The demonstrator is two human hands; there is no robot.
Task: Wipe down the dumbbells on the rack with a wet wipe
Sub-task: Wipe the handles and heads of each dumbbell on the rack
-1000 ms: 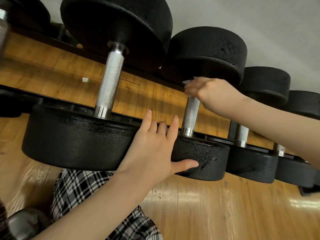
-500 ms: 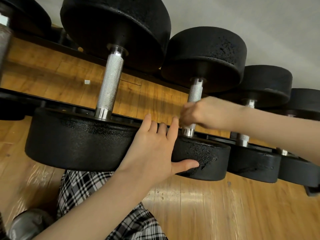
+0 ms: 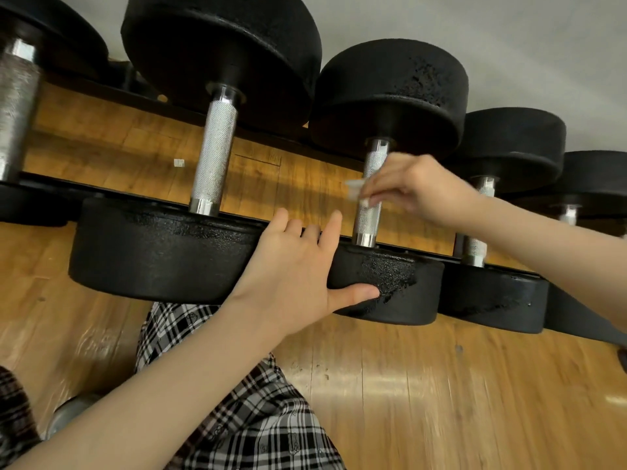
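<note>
Head view, looking down along a dumbbell rack [image 3: 112,195] over a wood floor [image 3: 441,385].

Row of black dumbbells lying across the rack's two rails, knurled steel handles spanning the gap between them. The second dumbbell from the left in view [image 3: 217,147] is the largest fully seen; its near head sits at the front rail. Just beside it to the right lies the third dumbbell [image 3: 390,276], smaller, with chipped coating on its near head.

Left hand [image 3: 298,276]: fingers straight, laid over the top of the third dumbbell's near head at its left side, where it meets the larger neighbour. Thumb extended along the front face of that head, touching it. Nothing gripped; the hand rests on the weight, released.

Right hand [image 3: 414,188]: reaches in from the right side, at the handle [image 3: 369,198] of the third dumbbell, about mid-length. Fingers curled, pinching a small white wet wipe [image 3: 356,189], part of which sticks out to the left of the fingertips. The wipe sits against the handle. Hand is motion-blurred; whether the fingers wrap fully around the bar cannot be told.

Two further, smaller dumbbells [image 3: 509,293] continue toward the right end of the rack, partly behind the right forearm.

Plaid trousers [image 3: 264,418] of the person below the front rail. Pale wall [image 3: 509,35] behind the rack.
</note>
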